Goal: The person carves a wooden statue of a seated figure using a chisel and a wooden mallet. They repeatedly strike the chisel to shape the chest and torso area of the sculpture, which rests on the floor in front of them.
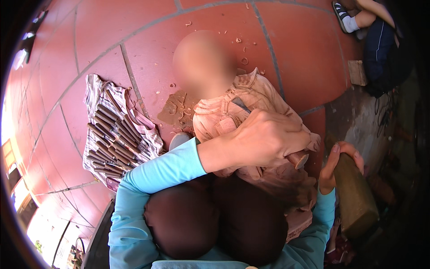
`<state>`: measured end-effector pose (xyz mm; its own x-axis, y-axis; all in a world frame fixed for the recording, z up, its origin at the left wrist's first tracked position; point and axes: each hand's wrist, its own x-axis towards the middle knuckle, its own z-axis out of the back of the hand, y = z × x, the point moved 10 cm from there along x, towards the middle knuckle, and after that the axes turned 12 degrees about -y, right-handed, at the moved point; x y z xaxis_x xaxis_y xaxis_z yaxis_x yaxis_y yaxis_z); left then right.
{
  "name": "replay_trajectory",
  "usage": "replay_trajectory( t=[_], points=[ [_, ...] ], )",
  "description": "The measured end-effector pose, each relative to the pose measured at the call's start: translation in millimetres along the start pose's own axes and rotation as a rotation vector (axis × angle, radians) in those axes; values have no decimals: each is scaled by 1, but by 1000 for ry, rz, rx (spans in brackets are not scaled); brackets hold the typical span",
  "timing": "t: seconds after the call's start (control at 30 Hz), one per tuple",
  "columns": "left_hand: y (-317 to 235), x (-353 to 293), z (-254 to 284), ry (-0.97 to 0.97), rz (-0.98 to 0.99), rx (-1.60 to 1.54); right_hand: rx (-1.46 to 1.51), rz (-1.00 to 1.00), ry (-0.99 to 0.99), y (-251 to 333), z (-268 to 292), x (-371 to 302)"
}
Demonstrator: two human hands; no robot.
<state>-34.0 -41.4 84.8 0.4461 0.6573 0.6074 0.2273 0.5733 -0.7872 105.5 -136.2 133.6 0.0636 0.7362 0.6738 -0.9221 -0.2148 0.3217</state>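
Note:
A carved wooden figure (210, 110) with draped clothing leans between my knees, its rounded head pointing away from me and blurred. My left hand (268, 139) is wrapped round a chisel, whose metal blade (242, 105) rests against the figure's chest. The butt of the chisel's wooden handle (297, 159) sticks out below my fist. Off to the right, my right hand (333, 168) grips a thick wooden block (356, 197), apart from the chisel. Part of that grip is hidden behind the block.
Several wooden-handled chisels (114, 139) lie on a striped cloth (96, 94) on the red tiled floor (148, 33) at left. Curled shavings are scattered beyond the figure. Another person's sandalled foot (345, 19) shows at top right, near a small wood block (357, 73).

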Motion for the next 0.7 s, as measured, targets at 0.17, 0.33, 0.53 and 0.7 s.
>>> replay_trajectory(
  t=[0.17, 0.33, 0.53, 0.7],
  points=[
    [-2, 3, -3, 4, -4, 74, -234, 194, 69, 10, -20, 1],
    [-4, 5, 1, -29, -46, 75, -195, 16, 0, -14, -9, -12],
    [-52, -15, -13, 56, -285, 339, -52, -38, -22, -25, -10, -28],
    [-15, -8, -27, 43, -135, 385, -106, -237, -11, -37, -10, -31]
  ],
)
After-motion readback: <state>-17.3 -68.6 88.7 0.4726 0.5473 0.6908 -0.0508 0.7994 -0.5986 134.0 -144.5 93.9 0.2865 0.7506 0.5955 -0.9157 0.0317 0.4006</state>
